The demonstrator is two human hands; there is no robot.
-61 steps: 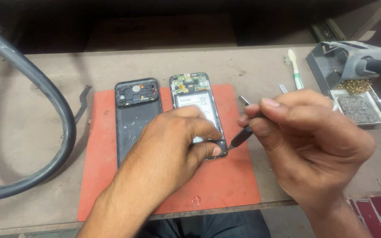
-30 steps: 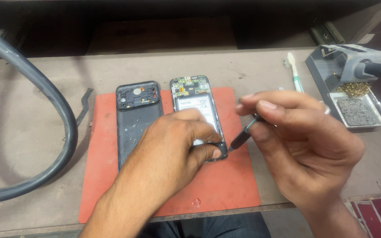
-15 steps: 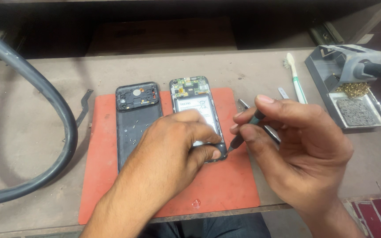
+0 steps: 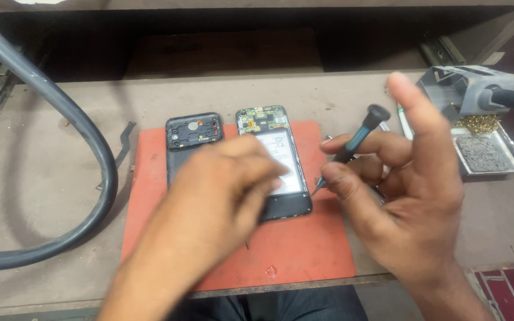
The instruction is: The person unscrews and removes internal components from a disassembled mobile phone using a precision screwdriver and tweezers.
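Head view is showing a phone teardown on a red mat (image 4: pixel 304 249), likely mid screw-removal or prying on the opened phone (image 4: pixel 275 160), which is lying on the mat's upper middle with its circuit board and white battery exposed. Left hand (image 4: pixel 221 196) is resting over the lower half of the phone, fingers curled down and pressing it in place, motion-blurred so exact grip is hard to tell, but it looks like a hold-down, not a pick-up. Right hand (image 4: pixel 406 196) is pinching a small dark screwdriver (image 4: pixel 352 145) between thumb and middle fingers, index finger lifted free; tip is pointing down at the phone's right edge near the bottom corner, just beside it, contact unclear. Next move is probably needing the tip seated squarely and the phone kept from sliding. Removed back cover (image 4: pixel 191 139) is lying just left of the phone, partly under the left hand. Counter (image 4: pixel 60 119) is looking worn, brownish, dusty; a thick grey hose (image 4: pixel 84 131) is looping across the left side, a soldering iron stand (image 4: pixel 471 89) with brass wool and a metal tray (image 4: pixel 483 154) is sitting far right. Red tiled floor is showing bottom right.
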